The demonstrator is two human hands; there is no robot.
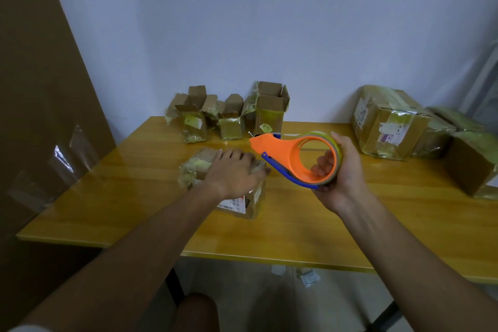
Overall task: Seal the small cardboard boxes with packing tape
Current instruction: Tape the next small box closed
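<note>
The small tape-wrapped cardboard box (229, 183) sits mid yellow wooden surface (134, 197), left hand (234, 170) pressing flat on top, fingers straight. Right hand (339, 170) grips the orange-and-blue tape dispenser (293, 156) just beside it, above the surface. Open-flapped small boxes (229, 113) line the wall behind, bigger taped cartons (390, 124) far right.

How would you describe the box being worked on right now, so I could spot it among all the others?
Look at the yellow table against the pale wall. Open boxes stand at its back edge and taped boxes sit at the right. The small box lies alone near the front, under the left hand; its white barcode label faces the person.
</note>
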